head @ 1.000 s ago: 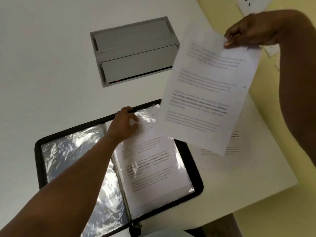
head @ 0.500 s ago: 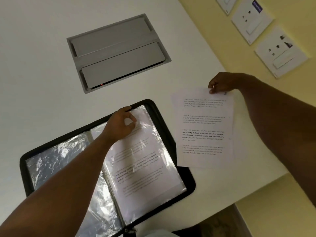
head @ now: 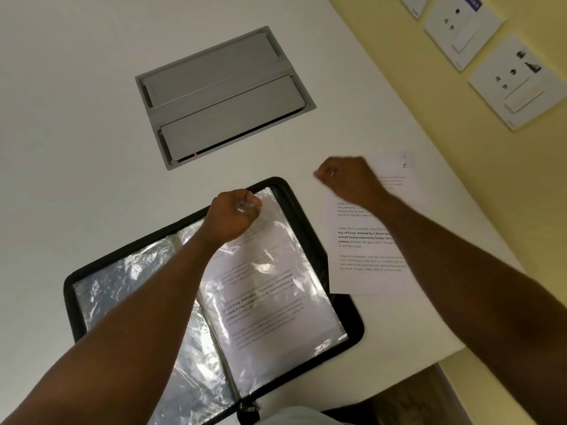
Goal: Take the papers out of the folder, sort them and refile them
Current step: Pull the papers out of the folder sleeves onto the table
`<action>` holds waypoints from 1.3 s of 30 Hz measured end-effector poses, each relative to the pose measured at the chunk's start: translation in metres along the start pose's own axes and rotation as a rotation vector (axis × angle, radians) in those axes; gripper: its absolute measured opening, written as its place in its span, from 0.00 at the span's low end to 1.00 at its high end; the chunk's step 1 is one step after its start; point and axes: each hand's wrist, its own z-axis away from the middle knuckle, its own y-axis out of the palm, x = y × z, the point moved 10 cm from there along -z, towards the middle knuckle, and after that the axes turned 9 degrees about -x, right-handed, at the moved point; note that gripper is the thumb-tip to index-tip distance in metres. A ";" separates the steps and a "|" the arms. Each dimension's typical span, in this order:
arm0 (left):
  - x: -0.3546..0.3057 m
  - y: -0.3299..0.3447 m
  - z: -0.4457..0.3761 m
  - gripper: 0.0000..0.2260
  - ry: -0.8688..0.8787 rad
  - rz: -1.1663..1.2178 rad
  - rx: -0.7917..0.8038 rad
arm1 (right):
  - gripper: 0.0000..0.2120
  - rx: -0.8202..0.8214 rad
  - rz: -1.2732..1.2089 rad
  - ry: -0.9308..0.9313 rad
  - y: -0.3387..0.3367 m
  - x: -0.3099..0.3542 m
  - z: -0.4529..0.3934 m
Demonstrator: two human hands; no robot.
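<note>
A black zip folder (head: 352,326) lies open on the white table. Its pages are clear plastic sleeves. The right-hand sleeve (head: 276,289) holds a printed sheet, while the left-hand sleeves (head: 129,277) look shiny and without paper. My left hand (head: 228,219) pinches the crinkled top edge of the right-hand sleeve. A loose printed sheet (head: 365,256) marked "5" lies flat on the table just right of the folder. My right hand (head: 346,182) is blurred above that sheet's top left corner, its fingers curled with nothing in them.
A grey hatch (head: 224,96) with a small red light is set into the table behind the folder. White socket plates (head: 518,81) hang on the yellow wall at the right. The table's edge (head: 460,348) runs close past the loose sheet.
My right hand brought the sheet down from the air, laid it flat beside the folder, let go and moved left. My left hand stayed at the sleeve's top edge.
</note>
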 end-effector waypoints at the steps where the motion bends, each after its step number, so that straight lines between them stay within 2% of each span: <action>1: -0.001 -0.005 0.003 0.01 -0.009 0.039 -0.020 | 0.14 0.133 -0.054 0.064 0.021 0.010 0.017; 4: -0.001 -0.022 0.009 0.03 -0.068 0.157 -0.061 | 0.21 0.452 -0.093 0.096 0.070 0.044 0.068; 7: 0.003 -0.040 0.016 0.10 -0.116 0.305 -0.098 | 0.21 0.609 0.059 0.050 0.102 0.062 0.108; 10: 0.010 -0.062 0.026 0.14 -0.176 0.486 -0.154 | 0.16 0.642 0.036 0.030 0.123 0.077 0.131; 12: 0.017 -0.078 0.034 0.16 -0.214 0.585 -0.199 | 0.14 0.659 -0.107 0.109 0.131 0.091 0.140; 15: 0.026 -0.106 0.052 0.13 -0.247 0.701 -0.299 | 0.15 0.658 -0.364 0.238 0.143 0.121 0.151; 17: 0.037 -0.127 0.065 0.11 -0.260 0.753 -0.388 | 0.15 0.666 -0.455 0.261 0.153 0.145 0.158; 19: 0.054 -0.146 0.079 0.10 -0.288 0.771 -0.442 | 0.11 0.684 -0.504 0.250 0.165 0.173 0.166; 20: 0.065 -0.152 0.086 0.13 -0.325 0.762 -0.435 | 0.08 0.693 -0.531 0.245 0.172 0.187 0.171; 23: 0.097 -0.165 0.116 0.32 -0.501 0.629 -0.371 | 0.06 0.721 -0.578 0.248 0.200 0.223 0.187; 25: 0.114 -0.174 0.142 0.35 -0.588 0.545 -0.355 | 0.06 0.726 -0.546 0.219 0.222 0.239 0.197; 30: 0.149 -0.189 0.191 0.31 -0.625 0.519 -0.242 | 0.09 0.802 -0.439 0.175 0.276 0.267 0.227; 32: 0.164 -0.199 0.201 0.21 -0.631 0.426 -0.289 | 0.12 0.858 -0.402 0.136 0.291 0.274 0.237; 35: 0.190 -0.214 0.210 0.05 -0.658 0.292 -0.426 | 0.20 0.945 -0.303 0.058 0.309 0.274 0.253; 36: 0.198 -0.216 0.212 0.02 -0.673 0.268 -0.444 | 0.21 0.943 -0.278 0.020 0.313 0.273 0.255; 39: 0.227 -0.224 0.211 0.05 -0.688 0.141 -0.461 | 0.19 0.798 -0.190 -0.185 0.309 0.264 0.248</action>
